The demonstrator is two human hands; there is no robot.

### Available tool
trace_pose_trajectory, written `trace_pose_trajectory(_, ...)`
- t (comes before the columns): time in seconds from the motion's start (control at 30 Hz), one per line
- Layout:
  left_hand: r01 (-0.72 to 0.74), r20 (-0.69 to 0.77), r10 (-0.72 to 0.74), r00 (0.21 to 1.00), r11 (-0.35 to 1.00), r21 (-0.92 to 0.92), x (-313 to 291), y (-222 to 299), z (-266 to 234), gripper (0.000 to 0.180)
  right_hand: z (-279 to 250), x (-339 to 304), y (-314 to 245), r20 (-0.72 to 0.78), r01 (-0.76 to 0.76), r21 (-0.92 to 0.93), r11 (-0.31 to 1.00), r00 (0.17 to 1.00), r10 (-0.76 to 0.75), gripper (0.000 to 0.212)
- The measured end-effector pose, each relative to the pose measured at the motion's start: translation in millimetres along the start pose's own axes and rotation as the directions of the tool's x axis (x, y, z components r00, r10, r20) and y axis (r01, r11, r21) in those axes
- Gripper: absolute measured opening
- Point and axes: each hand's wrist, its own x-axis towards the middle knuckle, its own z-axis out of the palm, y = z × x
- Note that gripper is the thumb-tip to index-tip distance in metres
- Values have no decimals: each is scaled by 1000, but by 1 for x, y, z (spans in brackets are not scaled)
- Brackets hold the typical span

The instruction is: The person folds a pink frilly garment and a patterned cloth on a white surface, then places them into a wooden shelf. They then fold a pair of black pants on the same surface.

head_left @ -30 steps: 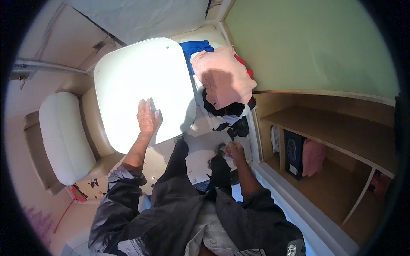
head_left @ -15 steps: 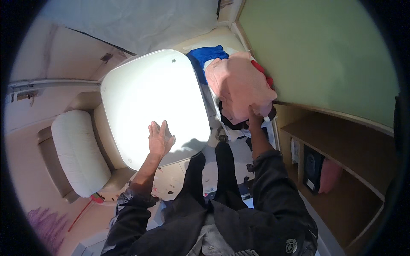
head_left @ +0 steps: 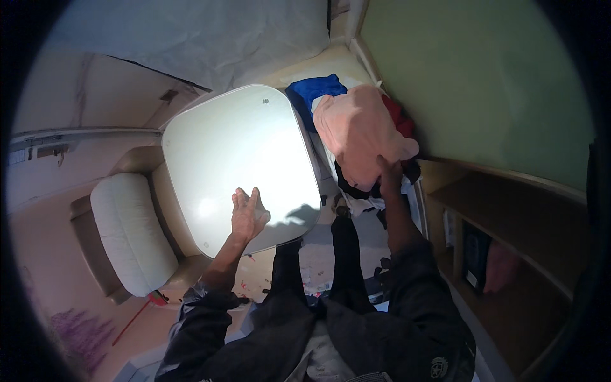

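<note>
Over the near part of a white square table [head_left: 223, 149] with rounded corners is my left hand [head_left: 249, 216], open with its fingers apart. I cannot tell whether it touches the tabletop. My right hand [head_left: 389, 175] grips the near edge of a pink cloth [head_left: 358, 130], its thumb on top and the other fingers mostly hidden. The pink cloth lies on a heap of clothes beside the table. Around it show a blue cloth [head_left: 315, 89], a red cloth [head_left: 399, 118] and a black cloth [head_left: 347, 181].
A white cushion [head_left: 130, 232] rests on a beige seat [head_left: 83, 210] at the left. To the right, a brown wooden shelf [head_left: 503, 200] stands under a green panel [head_left: 471, 76]. Small scraps lie on the floor near my legs. A pale sheet [head_left: 210, 44] hangs at the far side.
The whole view has shifted slightly, and the light on the tabletop looks dimmer. The pink cloth's right side is folded a little differently under my right hand. My left hand stays over the table.
</note>
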Motion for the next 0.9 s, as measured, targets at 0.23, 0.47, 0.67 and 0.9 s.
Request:
trace_pose_trajectory(0.23,65,191,-19,981,969,-237,6,8,-42,95,104,-101,-165,287,262,-85,961,930,-229,55)
trace_pose_trajectory(0.47,136,120,68,990,-363,-922,-30,-33,-123,94,244,-288,-200,604,962,35,270,194,-773,45)
trace_pose_trajectory(0.67,58,279,-216,936,-685,-726,-55,-98,-86,94,277,-340,-27,860,931,-211,297,321,-396,69)
trace_pose_trajectory(0.9,302,418,-418,806,-317,-899,-57,-119,-34,90,258,-364,43,905,871,-319,374,397,-153,46)
